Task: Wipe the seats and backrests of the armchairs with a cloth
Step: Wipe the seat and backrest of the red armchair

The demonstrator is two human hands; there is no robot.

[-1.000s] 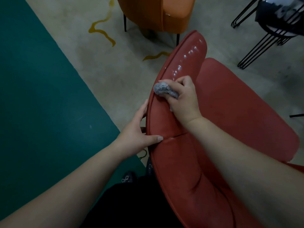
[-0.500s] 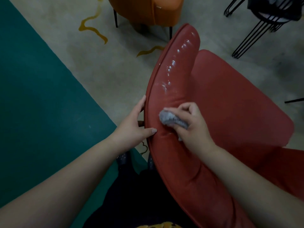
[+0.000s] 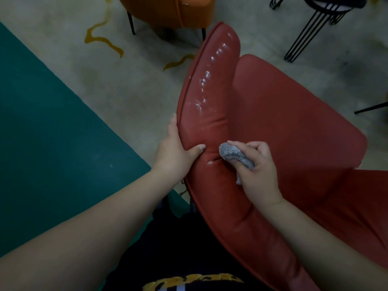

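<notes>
Fingers of the right hand (image 3: 257,171) are curling round a bunched grey cloth (image 3: 234,155), soft and light, pressing it on the red armchair's backrest (image 3: 210,122); the left hand (image 3: 175,151) is gripping its padded edge, white droplets (image 3: 206,80) sitting beyond.

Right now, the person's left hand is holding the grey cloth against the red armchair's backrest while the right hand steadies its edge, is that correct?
Not quite: the hands are swapped. In the head view the right hand holds the grey cloth against the red armchair's backrest, while the left hand steadies its edge.
</notes>
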